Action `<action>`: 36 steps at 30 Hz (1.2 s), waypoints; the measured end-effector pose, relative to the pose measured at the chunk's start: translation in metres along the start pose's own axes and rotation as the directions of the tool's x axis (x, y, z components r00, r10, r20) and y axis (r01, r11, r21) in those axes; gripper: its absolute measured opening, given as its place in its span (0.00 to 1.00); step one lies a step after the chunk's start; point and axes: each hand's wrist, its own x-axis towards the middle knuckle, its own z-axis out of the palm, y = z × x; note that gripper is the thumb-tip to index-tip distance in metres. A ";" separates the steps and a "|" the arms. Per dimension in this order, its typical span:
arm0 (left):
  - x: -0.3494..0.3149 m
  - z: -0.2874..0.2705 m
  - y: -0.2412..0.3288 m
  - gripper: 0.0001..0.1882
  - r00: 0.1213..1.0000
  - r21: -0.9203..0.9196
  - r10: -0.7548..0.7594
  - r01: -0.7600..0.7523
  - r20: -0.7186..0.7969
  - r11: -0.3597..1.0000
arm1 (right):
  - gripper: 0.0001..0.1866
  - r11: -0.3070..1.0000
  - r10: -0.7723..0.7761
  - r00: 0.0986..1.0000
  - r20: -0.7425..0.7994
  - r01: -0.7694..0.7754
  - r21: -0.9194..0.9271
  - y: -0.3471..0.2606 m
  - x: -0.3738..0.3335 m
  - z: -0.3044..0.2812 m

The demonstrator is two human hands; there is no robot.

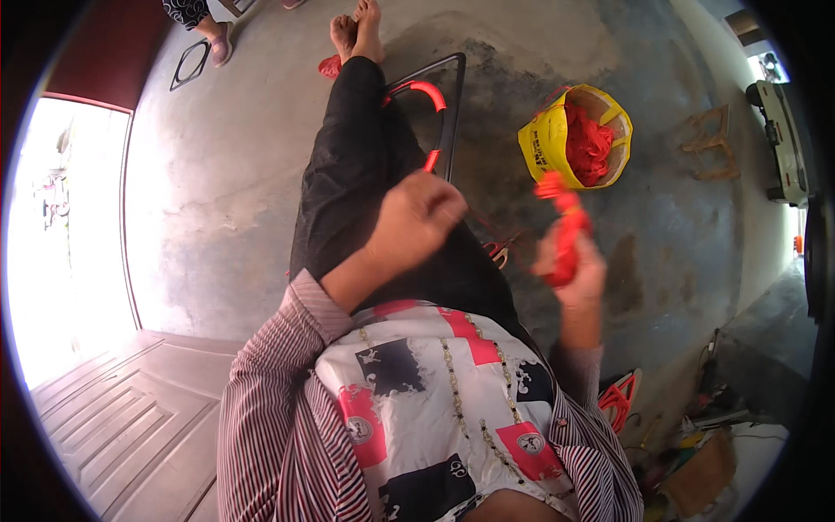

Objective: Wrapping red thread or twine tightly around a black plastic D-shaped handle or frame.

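Note:
My right hand point(584, 277) grips a bundle of red cord point(570, 228), its top end blurred by motion. Over my thighs, my left hand point(416, 216) has its fingers curled together; anything in them is too small or smeared to make out. Just beyond that hand stands a black tubular frame point(457, 96) beside my legs, with red wrapping point(429, 94) along part of an inner curved bar. A pair of scissors point(499, 254) lies beside my thigh, between the two hands.
A yellow bag point(541, 143) full of red material point(590, 143) stands on the floor ahead to the right. Another red bundle point(330, 66) is by my feet. Further off are a wooden stool point(711, 143) and a person's leg point(209, 28). Clutter with a cardboard piece point(700, 477) lies at lower right.

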 end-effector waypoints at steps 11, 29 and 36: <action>0.018 -0.046 0.019 0.17 0.998 -0.643 -0.027 -0.020 -0.063 0.766 | 0.18 0.942 0.190 0.952 0.240 -0.108 -0.318 0.023 0.079 0.036; 0.033 0.002 -0.056 0.22 0.923 0.027 -0.239 0.259 -0.302 0.966 | 0.11 0.565 -0.383 0.903 0.193 0.395 -0.724 0.006 0.101 0.050; 0.029 0.019 -0.063 0.25 0.806 -0.511 -0.580 0.550 0.119 0.660 | 0.17 0.929 -0.340 0.752 0.565 0.363 0.077 -0.026 0.039 0.084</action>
